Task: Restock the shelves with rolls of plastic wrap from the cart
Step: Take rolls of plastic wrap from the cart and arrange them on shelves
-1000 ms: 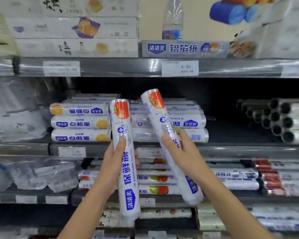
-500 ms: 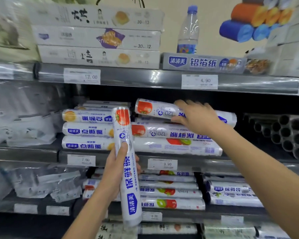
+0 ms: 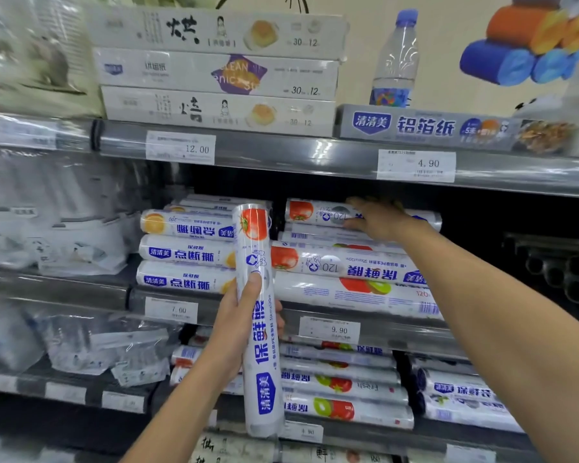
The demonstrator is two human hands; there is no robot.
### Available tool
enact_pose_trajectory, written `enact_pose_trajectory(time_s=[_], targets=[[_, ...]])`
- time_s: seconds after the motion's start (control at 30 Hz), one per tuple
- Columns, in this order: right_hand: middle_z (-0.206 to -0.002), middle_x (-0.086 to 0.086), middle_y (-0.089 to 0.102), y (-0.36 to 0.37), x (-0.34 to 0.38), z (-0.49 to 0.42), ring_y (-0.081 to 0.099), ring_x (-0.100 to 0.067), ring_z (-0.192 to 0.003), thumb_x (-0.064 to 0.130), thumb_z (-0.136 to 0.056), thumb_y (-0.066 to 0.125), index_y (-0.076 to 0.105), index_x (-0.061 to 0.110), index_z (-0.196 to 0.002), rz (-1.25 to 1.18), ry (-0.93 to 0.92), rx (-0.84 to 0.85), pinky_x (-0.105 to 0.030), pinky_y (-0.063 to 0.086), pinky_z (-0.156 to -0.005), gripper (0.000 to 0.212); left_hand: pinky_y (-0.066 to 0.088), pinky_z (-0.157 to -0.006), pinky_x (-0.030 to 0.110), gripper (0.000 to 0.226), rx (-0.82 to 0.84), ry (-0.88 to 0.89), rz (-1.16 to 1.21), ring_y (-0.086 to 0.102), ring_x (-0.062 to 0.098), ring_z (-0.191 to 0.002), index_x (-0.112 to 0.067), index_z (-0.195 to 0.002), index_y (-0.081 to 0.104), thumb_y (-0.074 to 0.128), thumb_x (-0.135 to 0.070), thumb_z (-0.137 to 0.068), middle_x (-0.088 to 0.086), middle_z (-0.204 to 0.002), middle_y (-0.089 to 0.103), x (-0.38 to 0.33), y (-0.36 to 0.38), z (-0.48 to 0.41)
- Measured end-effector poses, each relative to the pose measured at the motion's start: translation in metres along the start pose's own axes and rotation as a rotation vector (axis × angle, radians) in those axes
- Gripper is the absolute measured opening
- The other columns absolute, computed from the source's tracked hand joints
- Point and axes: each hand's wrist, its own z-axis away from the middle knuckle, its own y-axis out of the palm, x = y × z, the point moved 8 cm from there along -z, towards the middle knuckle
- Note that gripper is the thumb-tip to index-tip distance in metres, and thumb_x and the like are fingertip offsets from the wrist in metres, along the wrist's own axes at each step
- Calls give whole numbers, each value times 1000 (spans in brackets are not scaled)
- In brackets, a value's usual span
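Two rolls in play. Top roll, upper middle of the frame, lying lengthwise on the stack of tomato-print rolls on the middle shelf, under the right hand: thumb low on the near face, fingers over the crown, seemingly wrapped around it, though blurred. Second roll, centre of the frame, upright in front of the shelves in the left hand, clasped firmly around the mid-length, thumb up the near side.

Judging by this, seating the top roll comes first. Push straight back until flush with the ends of the rolls beneath, tomato end to the left like the others. Nestle into a groove between two lower rolls if possible; round on round, likely to trundle forward off the pile otherwise. Press down lightly before letting go. Mind the clearance under the upper shelf just above the knuckles. Loosen the fingers slowly and wait for stillness.

Keep the upright roll clear of the orange-print rolls left of centre and of the 9.90 price tag below the stack; avoid knocking either while reaching. Afterwards, turn to horizontal, same print direction, and lay beside or atop the first. Slippery film wrapper, probably: grip around the body, never by the ends. Steer away from the bare tubes at the right edge.
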Motion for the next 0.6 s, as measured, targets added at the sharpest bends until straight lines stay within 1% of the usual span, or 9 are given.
enact_pose_trajectory(time_s=[0.1, 0.2, 0.33, 0.5, 0.6], targets=[[-166, -2, 26, 5, -2, -4, 27, -31, -149, 61, -99, 47, 23, 32, -159, -31, 0, 17, -51, 22, -119, 71, 58, -65, 40, 61, -5, -3, 0, 67, 30, -68, -5, -124, 55, 57, -57, -93, 17, -86, 70, 1, 0, -3], [-165, -3, 28, 7, -3, -8, 29, -31, -149, 64, -98, 46, 23, 33, -159, -49, -1, 33, -51, 22, -119, 72, 59, -65, 40, 60, -7, -1, 7, 67, 30, -68, -6, -125, 53, 55, -57, -94, 18, -87, 69, 1, 0, -4], [-165, -3, 28, 13, -8, -12, 28, -32, -149, 68, -97, 43, 20, 38, -158, -80, 11, 76, -50, 20, -121, 72, 60, -72, 44, 60, 10, 7, 13, 68, 31, -73, -6, -123, 53, 54, -57, -93, 19, -90, 69, 0, 4, -5], [-166, -5, 25, 19, -11, -14, 21, -36, -151, 70, -97, 40, 20, 42, -157, -102, 20, 52, -51, 15, -122, 70, 62, -77, 47, 60, 14, 9, 7, 72, 34, -81, -9, -123, 53, 54, -59, -89, 26, -99, 70, -2, 4, -5], [-166, -7, 24, 16, -8, -7, 19, -38, -151, 69, -97, 40, 19, 40, -158, -111, 19, 53, -50, 14, -122, 70, 61, -79, 48, 59, 20, 29, 28, 72, 34, -83, -12, -125, 52, 55, -58, -87, 21, -97, 71, -6, 6, -4]])
